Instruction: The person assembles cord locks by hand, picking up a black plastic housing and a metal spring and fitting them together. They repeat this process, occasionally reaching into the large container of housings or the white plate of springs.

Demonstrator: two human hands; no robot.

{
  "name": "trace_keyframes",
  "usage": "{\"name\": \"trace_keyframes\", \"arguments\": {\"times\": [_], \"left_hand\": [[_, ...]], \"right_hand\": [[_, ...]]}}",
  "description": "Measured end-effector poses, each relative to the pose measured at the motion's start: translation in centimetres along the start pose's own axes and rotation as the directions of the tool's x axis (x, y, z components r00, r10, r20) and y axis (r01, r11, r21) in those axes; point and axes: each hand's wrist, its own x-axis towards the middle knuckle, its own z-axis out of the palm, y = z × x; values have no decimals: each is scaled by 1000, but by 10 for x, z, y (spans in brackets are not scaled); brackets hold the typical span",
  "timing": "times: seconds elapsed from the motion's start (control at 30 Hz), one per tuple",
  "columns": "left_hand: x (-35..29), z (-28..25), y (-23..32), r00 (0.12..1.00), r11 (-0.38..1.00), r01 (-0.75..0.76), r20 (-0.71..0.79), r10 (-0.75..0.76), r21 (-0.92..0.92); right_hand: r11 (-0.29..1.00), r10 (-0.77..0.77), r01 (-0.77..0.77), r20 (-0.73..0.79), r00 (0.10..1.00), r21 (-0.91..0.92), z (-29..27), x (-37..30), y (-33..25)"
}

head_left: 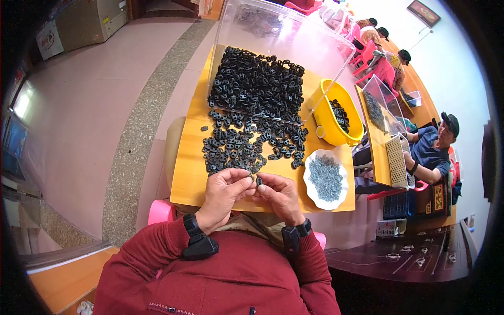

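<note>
My left hand and my right hand meet at the near edge of a yellow wooden table, fingertips pinched together on one small black plastic part. Just beyond them lies a loose spread of the same black parts. A dense heap of black parts fills a clear plastic box farther back. A white dish of small grey screws sits right of my right hand.
A yellow bucket holding black parts stands at the table's right side. Pink stools sit by my lap. Other people work at neighbouring tables to the right. A dark carved table lies at lower right. Tiled floor spreads left.
</note>
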Motion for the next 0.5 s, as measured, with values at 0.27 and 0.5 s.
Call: {"name": "trace_keyframes", "arguments": {"times": [0.27, 0.5], "left_hand": [[0, -1, 1, 998, 1000, 30, 48, -30, 10], [0, -1, 0, 998, 999, 37, 50, -38, 28]], "right_hand": [[1000, -25, 25, -22, 999, 14, -5, 0, 2], [999, -39, 39, -36, 999, 17, -5, 0, 3]]}}
